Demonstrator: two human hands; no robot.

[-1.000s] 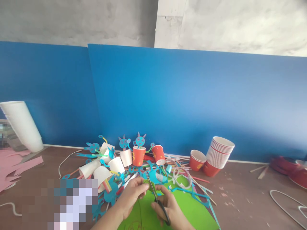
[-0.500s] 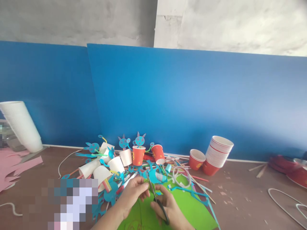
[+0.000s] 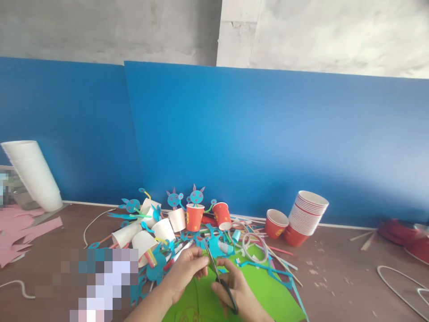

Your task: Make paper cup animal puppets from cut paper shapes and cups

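My right hand [image 3: 233, 286] holds a pair of scissors [image 3: 229, 296] with dark handles, its slim metal blades pointing up and away from me. Beside it, my left hand [image 3: 189, 270] is closed in a pinch at the blades. Between its fingertips is a small piece of green paper, mostly hidden by the fingers. Under both hands lies a large green sheet [image 3: 268, 290] with a drawn line and a reddish face-like drawing at its near edge.
Behind the hands are blue paper cat figures [image 3: 196, 195], white paper cups [image 3: 163, 230], red cups [image 3: 195, 218] and blue scraps. A tape ring [image 3: 254, 248] rests on the green sheet. Stacked cups [image 3: 306, 217] stand right, a white stack [image 3: 31, 174] left. A blue partition [image 3: 234, 134] rises behind.
The view has shifted slightly, so the background sits a little further right. Both hands and the scissors keep nearly the same pose; the blades look slightly closer together.
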